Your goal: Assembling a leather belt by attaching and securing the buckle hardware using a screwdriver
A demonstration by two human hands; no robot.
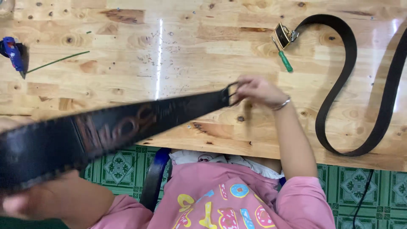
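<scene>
Looking down from the head camera, I see my right hand [256, 90] pinching the buckle end of an embossed black belt [127, 123] stretched above the wooden table [190, 46]; my left hand [46, 199] supports it underneath, fingers hidden, grip unclear. A second belt [339, 85] with its buckle and a green-handled screwdriver [283, 57] lie untouched.

two belts [127, 123], one screwdriver [283, 57], perhaps one glue gun [12, 50]

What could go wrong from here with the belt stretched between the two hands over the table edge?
The right hand pinches only the buckle end of the black belt, so it might slip free and whip back. The left hand holds the other end close to the camera, blurred, so that grip cannot be judged. A swinging end could knock the green-handled screwdriver or the second belt.
</scene>
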